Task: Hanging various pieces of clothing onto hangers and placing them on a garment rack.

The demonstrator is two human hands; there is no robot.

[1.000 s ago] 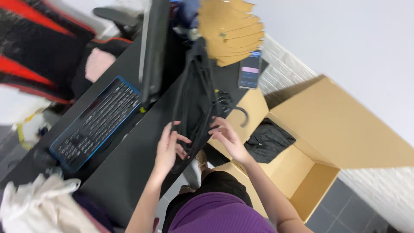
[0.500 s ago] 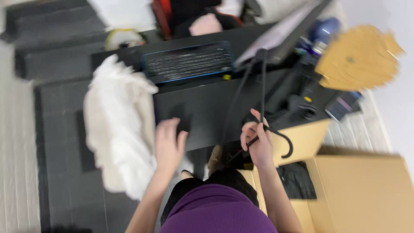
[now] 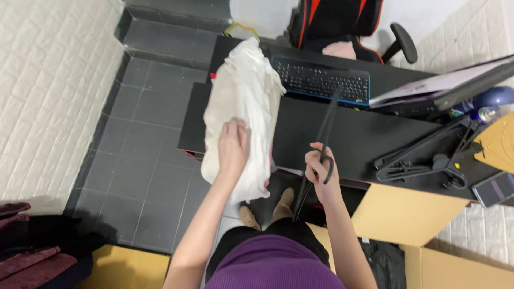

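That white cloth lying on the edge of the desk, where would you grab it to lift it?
Probably at the near end of the white cloth, where the left hand already rests, coming from above. That end hangs over the edge of the black desk, so its loose folds can be pinched there. The right hand is busy with a black hanger.

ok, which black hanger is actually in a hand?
The lone black hanger gripped at its hook by the right hand, angled over the desk. The other black hangers lie piled on the desk's right end, untouched.

A tilted flat monitor (image 3: pixel 444 85) is standing at the desk's (image 3: pixel 375 139) far right, and tan cardboard boxes (image 3: pixel 407 214) are sitting below it.
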